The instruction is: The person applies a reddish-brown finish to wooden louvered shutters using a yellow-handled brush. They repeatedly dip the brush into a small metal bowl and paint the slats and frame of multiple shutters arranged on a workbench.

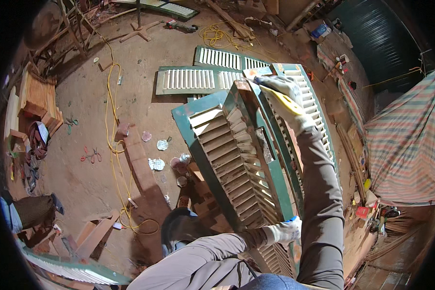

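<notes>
In front of me a green-framed louvred shutter (pixel 194 126) stands tilted, with bare, dusty slats, and another green shutter panel with pale slats (pixel 313 99) is just right of it. My right hand (pixel 295 89), in a white glove, reaches to the far end of the panels. It is closed around a hand tool with a yellow handle (pixel 284 101); the tool's working end is hard to make out. My left hand (pixel 286 230), gloved too, is nearer to me. Its fingers are wrapped over the shutter's right-hand frame edge, partly out of sight.
More louvred shutters (pixel 186 80) lie on the dirt floor beyond. A yellow cord (pixel 112 96) runs along the left, near red-handled scissors (pixel 91 155) and a wooden box (pixel 36 99). A striped tarp (pixel 406 145) hangs at right. A person's leg (pixel 34 212) shows at far left.
</notes>
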The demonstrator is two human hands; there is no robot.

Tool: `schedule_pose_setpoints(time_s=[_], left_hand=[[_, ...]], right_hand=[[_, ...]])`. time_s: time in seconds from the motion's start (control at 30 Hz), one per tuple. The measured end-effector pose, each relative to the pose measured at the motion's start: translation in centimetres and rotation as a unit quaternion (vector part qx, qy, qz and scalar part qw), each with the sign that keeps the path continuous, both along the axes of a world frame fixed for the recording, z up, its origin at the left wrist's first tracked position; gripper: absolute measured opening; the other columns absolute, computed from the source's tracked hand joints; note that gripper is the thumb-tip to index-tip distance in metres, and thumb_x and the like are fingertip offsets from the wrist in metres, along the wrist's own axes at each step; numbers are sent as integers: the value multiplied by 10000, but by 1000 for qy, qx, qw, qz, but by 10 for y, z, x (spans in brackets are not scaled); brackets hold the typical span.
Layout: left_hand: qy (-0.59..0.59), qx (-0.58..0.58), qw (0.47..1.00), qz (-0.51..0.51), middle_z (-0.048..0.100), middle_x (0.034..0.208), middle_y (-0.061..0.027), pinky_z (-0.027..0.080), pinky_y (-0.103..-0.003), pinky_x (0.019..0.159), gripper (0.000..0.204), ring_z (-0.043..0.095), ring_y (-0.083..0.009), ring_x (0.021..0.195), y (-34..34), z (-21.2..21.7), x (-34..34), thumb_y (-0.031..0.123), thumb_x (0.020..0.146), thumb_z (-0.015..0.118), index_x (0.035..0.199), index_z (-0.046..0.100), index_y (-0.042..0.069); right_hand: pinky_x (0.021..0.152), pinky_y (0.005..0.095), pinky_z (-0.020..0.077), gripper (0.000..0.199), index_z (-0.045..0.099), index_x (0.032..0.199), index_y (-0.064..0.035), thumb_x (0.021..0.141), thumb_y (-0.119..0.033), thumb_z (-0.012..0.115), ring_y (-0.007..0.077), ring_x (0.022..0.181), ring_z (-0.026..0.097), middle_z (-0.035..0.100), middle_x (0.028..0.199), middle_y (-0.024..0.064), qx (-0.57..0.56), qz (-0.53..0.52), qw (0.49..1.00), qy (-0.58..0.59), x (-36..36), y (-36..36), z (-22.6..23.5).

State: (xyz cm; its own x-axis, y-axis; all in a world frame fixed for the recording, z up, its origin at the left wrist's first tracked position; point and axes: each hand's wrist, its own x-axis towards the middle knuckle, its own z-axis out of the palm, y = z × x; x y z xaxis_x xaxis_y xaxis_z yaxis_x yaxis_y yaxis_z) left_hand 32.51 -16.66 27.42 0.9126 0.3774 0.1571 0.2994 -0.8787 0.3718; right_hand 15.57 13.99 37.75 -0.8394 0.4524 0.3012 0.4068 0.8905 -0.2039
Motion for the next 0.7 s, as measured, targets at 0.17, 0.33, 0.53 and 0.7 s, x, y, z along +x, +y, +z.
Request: schedule_pose_setpoints(time_s=[0.17, 0.33, 0.53, 0.7], left_hand=[[-365, -150, 918, -29, 595, 1425, -111, 335, -599, 1130, 880, 528, -408, 1302, -66, -122, 91, 698, 665, 720, 1362, 619, 171], [-134, 4, 989, 59, 679, 844, -38, 452, -424, 798, 720, 647, -261, 862, -11, -9, 2, 702, 438, 850, 861, 758, 126], [-246, 49, 964, 84, 679, 726, -59, 481, -436, 671, 537, 668, -283, 719, 2, -16, -11, 557, 438, 874, 738, 741, 132], [-208, 70, 970, 108, 679, 703, -62, 506, -425, 645, 387, 690, -274, 714, 4, -17, -17, 482, 574, 782, 718, 709, 130]], right_hand=[[909, 359, 475, 240, 767, 1083, -138, 869, -219, 696, 242, 1024, 696, 759, 1074, 55, 71, 29, 997, -22, -18, -13, -12], [915, 376, 483, 243, 768, 1070, -122, 883, -267, 712, 251, 1026, 700, 759, 1079, 52, 14, 73, 996, -51, 23, -38, -3], [983, 398, 475, 328, 729, 1131, -29, 906, -265, 700, 297, 1083, 685, 735, 1168, 142, -91, -2, 995, 49, 91, -139, 77], [1032, 441, 491, 244, 676, 1132, 68, 959, -97, 628, 351, 1173, 657, 684, 1248, 226, -157, -229, 902, 331, 219, -261, 98]])
